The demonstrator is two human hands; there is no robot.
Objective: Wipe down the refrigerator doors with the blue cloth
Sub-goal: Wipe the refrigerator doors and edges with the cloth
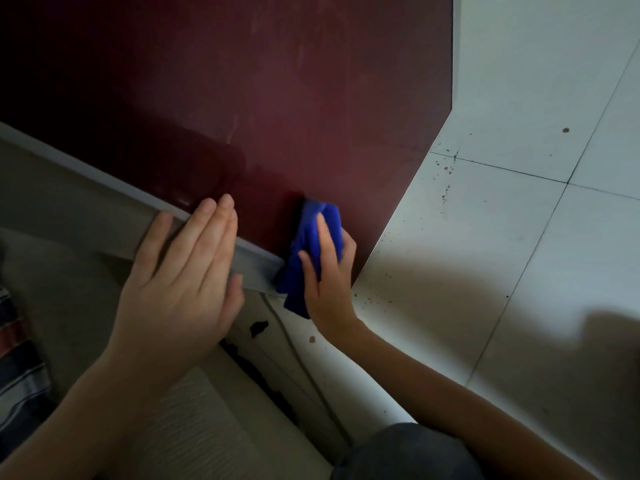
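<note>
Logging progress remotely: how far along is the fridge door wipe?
Done: cannot tell; faint smears remain higher on the dark red door. In hand: right hand presses the blue cloth at its bottom corner; left hand lies flat, open. Left: the smeared upper area.

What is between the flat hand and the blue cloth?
Head view: only bare dark red refrigerator door and its grey bottom edge lie between the flat left hand and the crumpled blue cloth.
</note>
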